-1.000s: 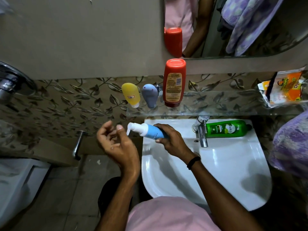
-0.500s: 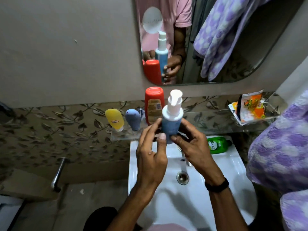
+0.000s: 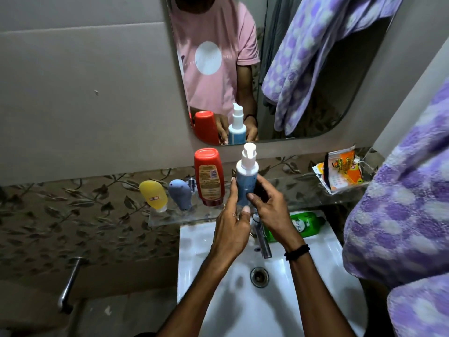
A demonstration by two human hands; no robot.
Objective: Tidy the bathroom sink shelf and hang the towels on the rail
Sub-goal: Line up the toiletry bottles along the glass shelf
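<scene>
A blue pump bottle (image 3: pixel 246 180) with a white pump head stands upright at the glass shelf (image 3: pixel 296 190), just right of a red bottle (image 3: pixel 209 177). My right hand (image 3: pixel 269 210) grips its lower right side. My left hand (image 3: pixel 232 222) touches its left side with straight fingers and thumb. A yellow bottle (image 3: pixel 153 195) and a grey-blue bottle (image 3: pixel 180 194) stand cap-down further left on the shelf. A green bottle (image 3: pixel 303 224) lies on the sink's back rim, partly behind my right wrist. A purple-and-white towel (image 3: pixel 403 210) fills the right edge.
Crumpled orange-and-white packets (image 3: pixel 340 172) lie at the shelf's right end. The white sink (image 3: pixel 201 276) with its tap (image 3: pixel 263 239) and drain (image 3: pixel 259 277) is below my hands. A mirror (image 3: pixel 303 69) above reflects a hanging purple towel. A metal pipe (image 3: pixel 69 283) sticks out at lower left.
The pump bottle went from lying sideways in my right hand over the sink to upright at the shelf beside the red bottle. My left hand came onto it. The view tilted up.
</scene>
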